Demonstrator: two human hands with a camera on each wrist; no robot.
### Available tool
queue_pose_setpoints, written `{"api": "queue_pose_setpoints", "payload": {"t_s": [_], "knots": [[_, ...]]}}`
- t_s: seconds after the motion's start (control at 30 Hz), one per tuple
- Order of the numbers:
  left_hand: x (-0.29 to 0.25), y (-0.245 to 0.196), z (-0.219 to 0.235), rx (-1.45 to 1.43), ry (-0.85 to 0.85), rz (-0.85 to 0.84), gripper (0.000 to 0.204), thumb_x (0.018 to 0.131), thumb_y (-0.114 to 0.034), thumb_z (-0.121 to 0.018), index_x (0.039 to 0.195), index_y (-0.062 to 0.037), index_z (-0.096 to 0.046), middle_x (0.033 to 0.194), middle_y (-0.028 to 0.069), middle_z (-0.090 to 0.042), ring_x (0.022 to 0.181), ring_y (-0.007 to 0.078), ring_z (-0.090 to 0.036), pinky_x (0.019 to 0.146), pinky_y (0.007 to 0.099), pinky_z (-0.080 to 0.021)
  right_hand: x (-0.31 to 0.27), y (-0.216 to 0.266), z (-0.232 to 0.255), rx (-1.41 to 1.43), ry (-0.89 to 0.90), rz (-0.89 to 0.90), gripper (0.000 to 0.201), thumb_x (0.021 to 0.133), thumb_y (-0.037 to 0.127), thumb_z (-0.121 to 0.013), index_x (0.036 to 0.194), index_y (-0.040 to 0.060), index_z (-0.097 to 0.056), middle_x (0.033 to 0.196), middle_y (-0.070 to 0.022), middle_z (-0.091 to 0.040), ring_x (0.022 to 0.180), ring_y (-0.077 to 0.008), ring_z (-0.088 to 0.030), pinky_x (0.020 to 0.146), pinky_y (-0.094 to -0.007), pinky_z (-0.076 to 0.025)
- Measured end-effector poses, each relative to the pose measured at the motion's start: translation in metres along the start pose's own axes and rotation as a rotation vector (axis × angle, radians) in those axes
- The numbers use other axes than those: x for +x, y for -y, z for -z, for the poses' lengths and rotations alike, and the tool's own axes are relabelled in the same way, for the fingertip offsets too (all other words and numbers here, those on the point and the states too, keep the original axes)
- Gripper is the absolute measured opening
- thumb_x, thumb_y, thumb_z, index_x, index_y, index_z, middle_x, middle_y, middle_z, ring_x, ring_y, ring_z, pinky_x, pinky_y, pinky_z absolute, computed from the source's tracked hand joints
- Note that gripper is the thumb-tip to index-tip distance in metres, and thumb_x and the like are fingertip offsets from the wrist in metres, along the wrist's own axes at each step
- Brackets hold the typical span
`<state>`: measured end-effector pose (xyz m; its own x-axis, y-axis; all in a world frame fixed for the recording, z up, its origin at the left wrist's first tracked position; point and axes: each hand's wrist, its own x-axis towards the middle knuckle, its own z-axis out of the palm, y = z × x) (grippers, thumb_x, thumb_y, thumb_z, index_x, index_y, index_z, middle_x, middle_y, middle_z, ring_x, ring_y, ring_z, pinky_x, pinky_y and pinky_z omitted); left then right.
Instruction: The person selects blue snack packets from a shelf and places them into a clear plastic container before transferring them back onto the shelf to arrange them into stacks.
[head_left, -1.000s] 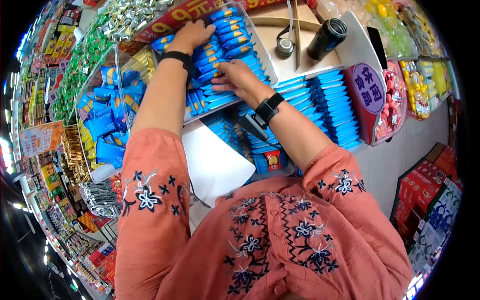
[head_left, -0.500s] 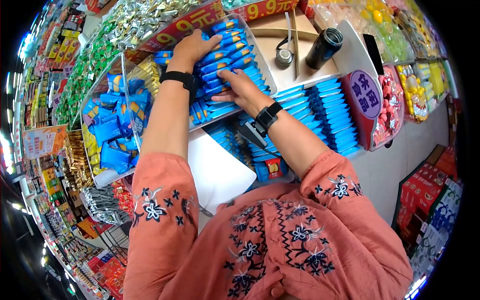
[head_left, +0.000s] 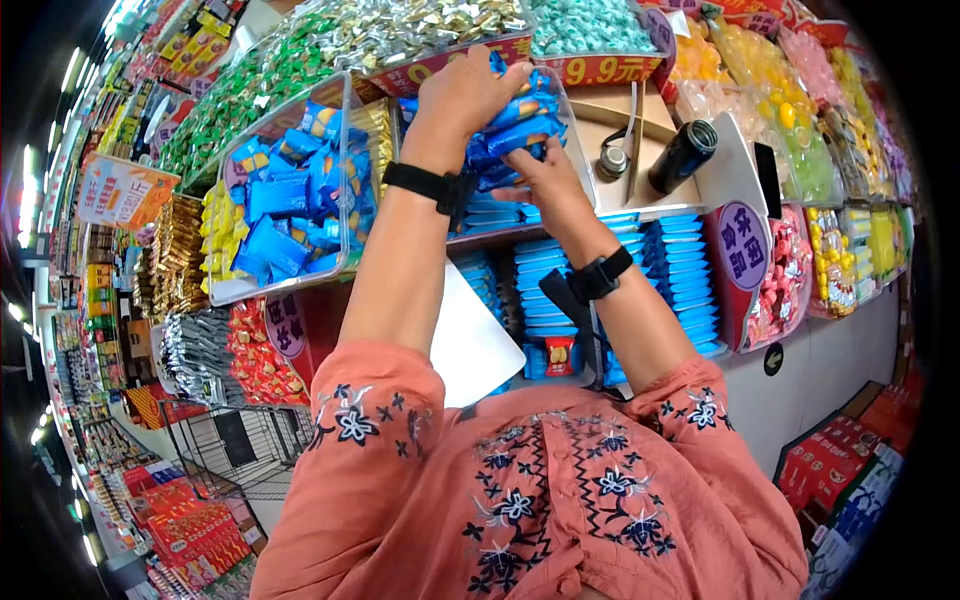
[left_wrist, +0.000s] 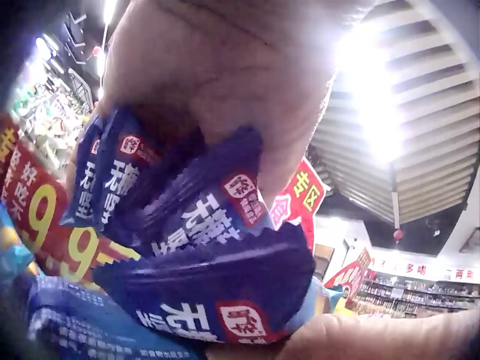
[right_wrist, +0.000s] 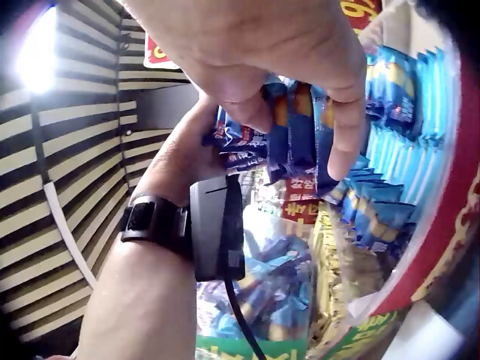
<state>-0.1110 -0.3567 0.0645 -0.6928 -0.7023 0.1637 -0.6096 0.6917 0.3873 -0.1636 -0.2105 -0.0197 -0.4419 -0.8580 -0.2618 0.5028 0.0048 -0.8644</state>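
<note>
Several blue packets [head_left: 515, 132] stand bunched in a row between the two hands, above a clear bin [head_left: 585, 150] of like packets. My left hand [head_left: 462, 98] grips the far left side of the bunch; in the left wrist view its palm [left_wrist: 217, 75] covers the tops of the packets [left_wrist: 202, 285]. On the near right side my right hand [head_left: 558, 190] holds the bunch; the right wrist view shows its thumb and fingers [right_wrist: 346, 139] curled round packets [right_wrist: 289, 135]. The left fingertips are partly hidden.
A clear bin of loose blue packets [head_left: 280, 195] is on the left. Right of the hands stand an open black flask [head_left: 684, 157] and its lid [head_left: 612, 162] on a tray. Stacked blue packs [head_left: 682, 270] and a white board [head_left: 465, 340] lie nearer the body.
The head view has shifted, so the shelves sit lower and further right. Both hands, earlier spread over the row, now hold a bunch of packets raised between them.
</note>
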Motion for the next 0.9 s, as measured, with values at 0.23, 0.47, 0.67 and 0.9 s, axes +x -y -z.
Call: {"api": "queue_pose_setpoints", "payload": {"t_s": [0.23, 0.47, 0.67, 0.9], "knots": [[-0.054, 0.004, 0.124, -0.065, -0.287, 0.149, 0.078, 0.089, -0.068, -0.054, 0.120, 0.0029, -0.061, 0.116, 0.0320, -0.066, 0.112, 0.0475, -0.062, 0.096, 0.0502, -0.048, -0.028, 0.061, -0.071, -0.112, 0.334, 0.173, 0.047, 0.092, 0.024, -0.070, 0.129, 0.0069, -0.046, 0.116, -0.0075, -0.061, 0.108, -0.0176, -0.065, 0.075, -0.0388, -0.063], [-0.098, 0.104, 0.219, 0.151, -0.423, 0.288, 0.069, 0.094, -0.059, -0.052, 0.125, 0.0018, -0.060, 0.123, 0.0290, -0.063, 0.117, 0.0438, -0.059, 0.100, 0.0464, -0.044, -0.028, 0.043, -0.182, -0.049, 0.614, -0.015, 0.065, 0.089, 0.015, -0.069, 0.142, -0.0014, -0.036, 0.106, -0.0125, -0.062, 0.092, -0.0189, -0.066, 0.075, -0.0353, -0.062], [-0.138, 0.074, 0.199, 0.201, -0.759, 0.026, 0.048, 0.098, -0.040, -0.058, 0.125, -0.0006, -0.060, 0.124, 0.0231, -0.063, 0.113, 0.0394, -0.061, 0.098, 0.0462, -0.046, -0.036, 0.029, -0.153, -0.125, 0.524, 0.207, 0.069, 0.092, 0.012, -0.063, 0.148, -0.0052, -0.027, 0.113, -0.0182, -0.056, 0.097, -0.0242, -0.067, 0.082, -0.0360, -0.060], [-0.079, 0.023, 0.076, -0.091, -0.531, -0.234, 0.040, 0.096, -0.032, -0.062, 0.121, -0.0012, -0.062, 0.117, 0.0233, -0.064, 0.107, 0.0404, -0.061, 0.092, 0.0474, -0.049, 0.017, -0.003, -0.031, -0.116, 0.144, -0.140, 0.041, 0.092, 0.016, -0.062, 0.123, -0.0049, -0.046, 0.106, -0.0175, -0.058, 0.097, -0.0329, -0.066, 0.079, -0.0446, -0.060]]}}
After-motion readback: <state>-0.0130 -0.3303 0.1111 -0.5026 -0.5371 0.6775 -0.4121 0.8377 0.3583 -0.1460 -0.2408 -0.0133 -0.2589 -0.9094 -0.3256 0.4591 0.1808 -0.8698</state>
